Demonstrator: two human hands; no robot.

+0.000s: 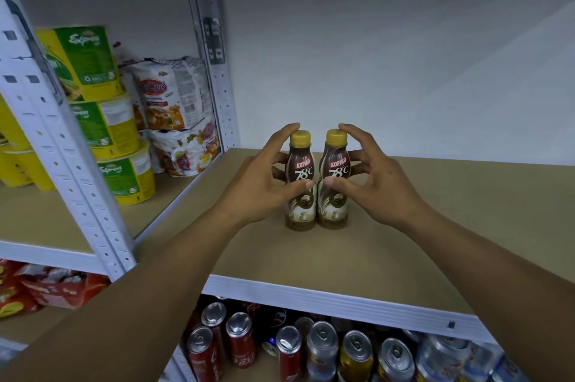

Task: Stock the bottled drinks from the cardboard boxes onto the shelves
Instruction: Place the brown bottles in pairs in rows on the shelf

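While waisted plastic bottles [300, 168] [337, 168] stand on matte board [311, 257], curled fingers [280, 136] [357, 132] grip each.

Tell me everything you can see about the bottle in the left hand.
The left bottle is small and plastic-looking, with a yellow cap and a brown-and-cream wrap reading Kopiko 78°C, dark drink showing at its base. It stands upright on the tan shelf board, close beside the right bottle. The left hand holds it: forefinger at the cap, thumb across the front.

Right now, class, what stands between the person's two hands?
Head view: two upright bottles, side by side; the left hand holds the left bottle, right hand the right bottle.
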